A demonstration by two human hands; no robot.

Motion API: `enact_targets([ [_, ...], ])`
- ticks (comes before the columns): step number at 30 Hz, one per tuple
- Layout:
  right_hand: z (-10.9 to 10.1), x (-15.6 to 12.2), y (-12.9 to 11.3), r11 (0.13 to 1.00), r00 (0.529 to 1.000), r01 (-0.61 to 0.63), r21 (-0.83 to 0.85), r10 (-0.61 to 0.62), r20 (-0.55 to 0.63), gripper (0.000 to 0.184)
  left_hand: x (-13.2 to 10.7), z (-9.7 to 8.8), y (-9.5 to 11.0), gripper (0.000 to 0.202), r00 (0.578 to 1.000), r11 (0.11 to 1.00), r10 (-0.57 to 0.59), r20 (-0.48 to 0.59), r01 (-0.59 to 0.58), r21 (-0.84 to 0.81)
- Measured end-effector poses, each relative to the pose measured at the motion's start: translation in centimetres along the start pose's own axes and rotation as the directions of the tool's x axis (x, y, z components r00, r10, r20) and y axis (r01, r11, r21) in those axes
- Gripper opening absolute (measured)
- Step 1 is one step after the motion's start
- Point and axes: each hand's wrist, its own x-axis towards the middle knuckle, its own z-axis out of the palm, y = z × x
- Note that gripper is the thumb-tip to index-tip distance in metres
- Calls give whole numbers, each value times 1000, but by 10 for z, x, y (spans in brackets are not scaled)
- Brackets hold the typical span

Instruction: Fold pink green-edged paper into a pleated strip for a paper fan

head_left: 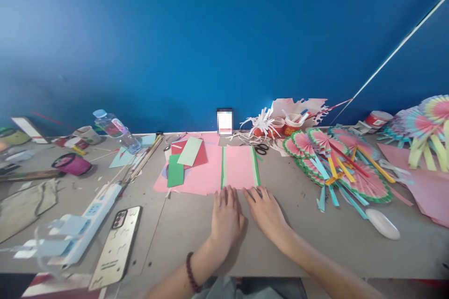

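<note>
A pink sheet of paper [240, 166] with green and pale green strips down both sides lies flat on the table. Fingers extended, my left hand [226, 210] rests at the near left corner of this sheet. My right hand [266, 210] touches its near right corner, fingers stretched out and slightly bent. Neither hand visibly holds anything. Just left are a larger pink paper [206, 182], a dark green card [175, 171], a light green card [190, 151] and a red card [200, 156], partly overlapping.
Black scissors [261, 149] lie beyond the sheet. Folded paper fans [368, 182] and a white oval object [382, 223] are on the right. Leftward are a phone [117, 247], a power strip [93, 224] and a tilted bottle [117, 131]. A blue wall [224, 46] rises behind.
</note>
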Motion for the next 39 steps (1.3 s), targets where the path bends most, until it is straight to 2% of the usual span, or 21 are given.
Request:
enact_targets([
  [11,-1,0,0,1000,1000,-7,5,7,8,51,-1,-6,-9,61,999,991,-26,35,31,-131],
  [18,2,-1,0,1000,1000,-9,12,9,-1,50,2,-9,-13,58,997,988,-30,70,40,-150],
  [25,3,0,0,1000,1000,-8,-1,8,-9,50,-1,-5,-11,58,999,993,-47,7,48,-111],
  [30,1,0,0,1000,1000,-15,10,15,13,50,0,-8,-11,58,999,991,-45,-11,43,-129],
  [34,-4,2,6,997,998,-6,78,2,57,49,6,-10,-24,50,1000,984,-1,13,3,-178],
  [39,-8,11,25,973,998,3,231,-16,56,41,28,-10,-61,36,992,941,106,64,-79,-330],
])
